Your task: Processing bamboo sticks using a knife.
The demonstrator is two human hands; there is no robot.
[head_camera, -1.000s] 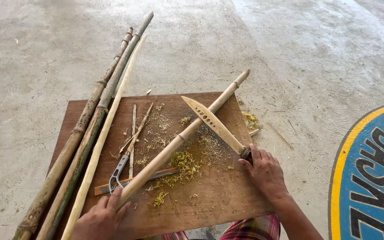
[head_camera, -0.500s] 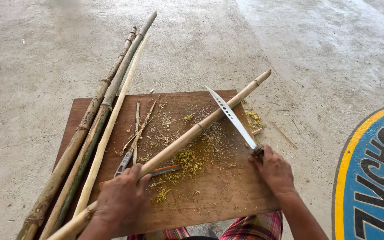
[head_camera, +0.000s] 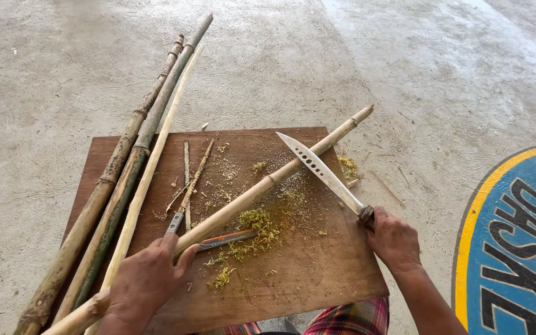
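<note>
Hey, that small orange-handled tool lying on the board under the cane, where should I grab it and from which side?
Probably best taken by the orange handle of the small tool, from the near side of the wooden board. The handle lies flat and bare toward the near right of the pale cane, while its metal end runs under the cane beside the left hand. The long knife stays well clear.

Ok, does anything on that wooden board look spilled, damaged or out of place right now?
Yellow-green bamboo shavings are scattered across the brown wooden board, some spilling past its far right edge onto the concrete. A small orange-handled tool lies half under the pale peeled bamboo pole, amid the shavings. Nothing looks broken.
</note>
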